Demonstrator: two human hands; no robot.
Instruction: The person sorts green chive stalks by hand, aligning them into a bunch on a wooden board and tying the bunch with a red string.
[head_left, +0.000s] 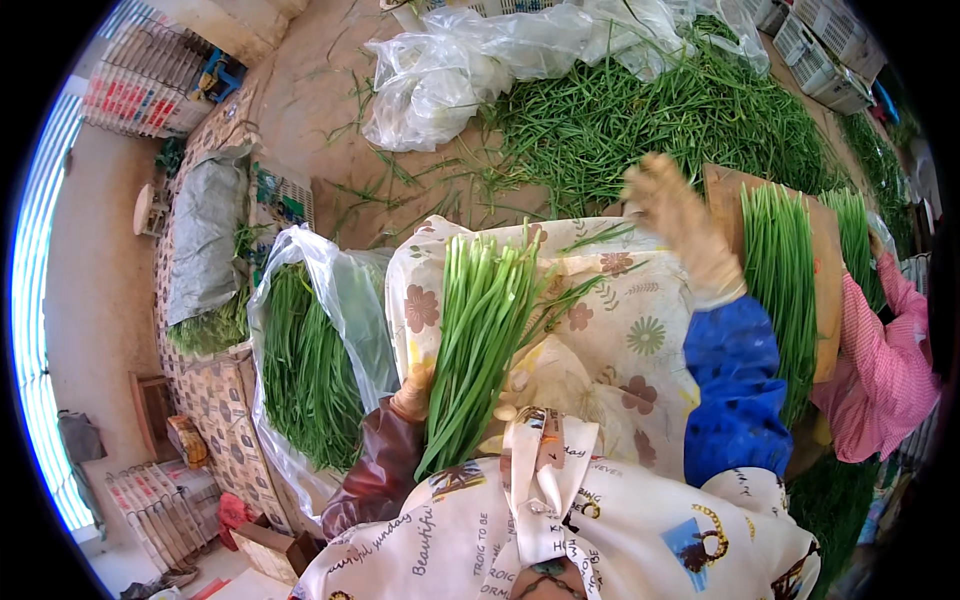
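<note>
A bundle of long green stalks, likely garlic chives (480, 330), lies across my lap on a flower-printed cloth (637, 300). My left hand (416, 394), in a pale glove below a dark red sleeve, grips the bundle around its lower part; a fingertip shows on its far side. The pale cut ends point away from me. Loose stalks (577, 296) stick out at the bundle's right. My right hand (675, 217), also gloved, is raised over the cloth's far right edge, near the big heap of chives (660, 127). Motion blurs its fingers, so its grip is unclear.
At left, a clear plastic bag (300, 247) holds more chives. Crumpled plastic sheeting (435, 82) lies beyond. A wooden board (825, 285) with a row of chives (780, 277) stands right, beside a person in a pink checked sleeve (874, 337). Plastic crates (817, 64) stand far right.
</note>
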